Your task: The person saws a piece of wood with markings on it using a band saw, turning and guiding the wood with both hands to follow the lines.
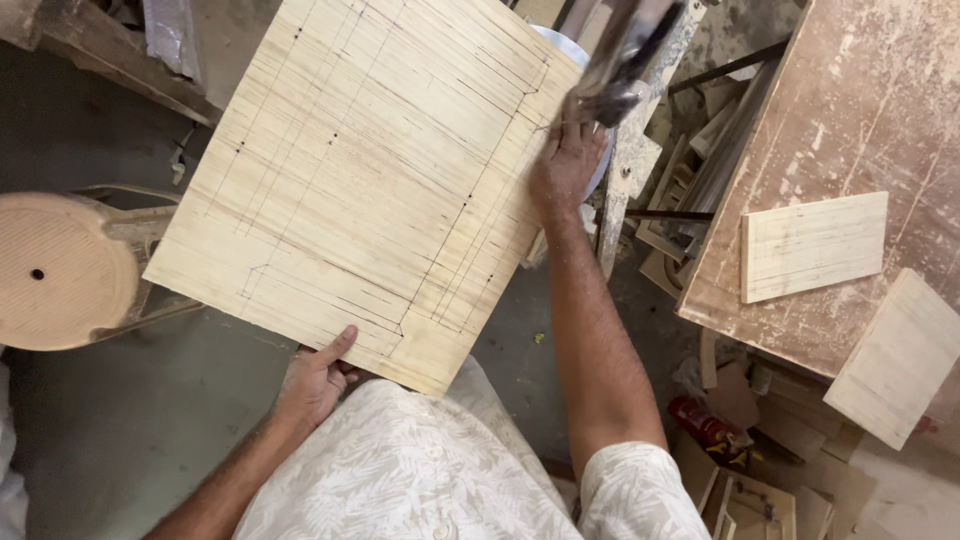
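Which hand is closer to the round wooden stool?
Left. The left hand grips the big board's near edge, a short way right of the round stool. The right hand is at the board's far right edge, much farther away.

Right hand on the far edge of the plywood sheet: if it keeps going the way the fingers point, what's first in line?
Probably the blurred grey metal tool just beyond the right hand, at the large pale plywood sheet's far edge; depth is unclear.

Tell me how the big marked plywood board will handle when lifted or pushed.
The plywood board looks stiff: it stays flat, gripped only at two edges by the left hand and right hand. Probably lightish, being thin. Likely unwieldy, since it's broad.
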